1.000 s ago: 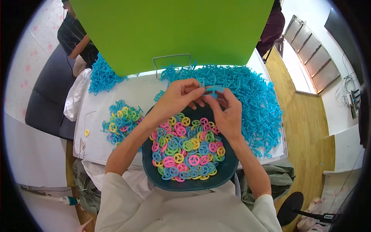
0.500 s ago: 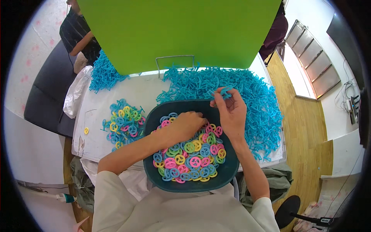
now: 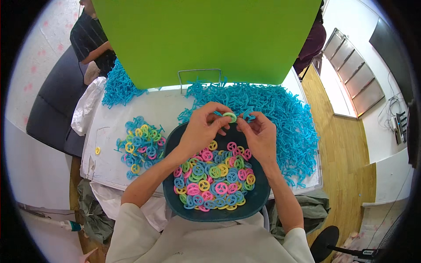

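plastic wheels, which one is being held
The pale green wheel pinched in the left hand; the other wheels lie in the dark tub or on the white table.

A pale green wheel was partly covered by the left hand; a blue piece was half lost in the right hand. Hands and wrists hid stretches of the dark tub's rim. The green panel ran off the top edge, blocking most of 1 person at right. Lower pieces in the blue heap were buried.
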Motion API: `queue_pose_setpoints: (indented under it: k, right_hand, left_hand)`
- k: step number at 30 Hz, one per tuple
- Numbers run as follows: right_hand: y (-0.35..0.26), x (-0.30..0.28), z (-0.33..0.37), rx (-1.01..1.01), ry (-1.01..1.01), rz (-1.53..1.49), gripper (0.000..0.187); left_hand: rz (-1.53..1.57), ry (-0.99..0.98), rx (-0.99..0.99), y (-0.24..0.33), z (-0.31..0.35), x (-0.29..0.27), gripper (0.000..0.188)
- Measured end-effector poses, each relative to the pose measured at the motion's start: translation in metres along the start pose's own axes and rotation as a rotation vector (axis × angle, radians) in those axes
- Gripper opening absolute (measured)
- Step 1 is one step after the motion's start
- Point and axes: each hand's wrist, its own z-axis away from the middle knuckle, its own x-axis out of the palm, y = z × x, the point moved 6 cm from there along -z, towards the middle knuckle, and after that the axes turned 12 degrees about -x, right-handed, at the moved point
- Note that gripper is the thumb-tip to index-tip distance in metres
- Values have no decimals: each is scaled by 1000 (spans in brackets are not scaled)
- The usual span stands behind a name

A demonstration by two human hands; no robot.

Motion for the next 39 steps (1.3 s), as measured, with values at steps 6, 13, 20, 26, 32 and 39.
queue_pose_setpoints:
  k: [6, 13, 20, 26, 32, 39]
  right_hand:
    - [4, 2, 1, 21, -39, 9, 19]
    - [3, 3, -1, 45, -78, -13, 32]
    - [0, 10, 3, 81, -124, -181, 36]
    - [-28, 12, 0, -389, -220, 163, 37]
    - [2, 0, -2, -265, -155, 180, 24]
    - [-8, 7, -3, -122, -116, 127, 17]
  left_hand:
    - [1, 54, 25, 0, -2, -1, 9]
    - [-61, 74, 95, -4, -2, -4, 7]
    - [45, 10, -69, -6, -3, -4, 11]
    - [191, 12, -140, -8, -2, -9, 17]
    - [267, -50, -160, -7, -1, -3, 18]
    - [151, 6, -44, -3, -2, -4, 7]
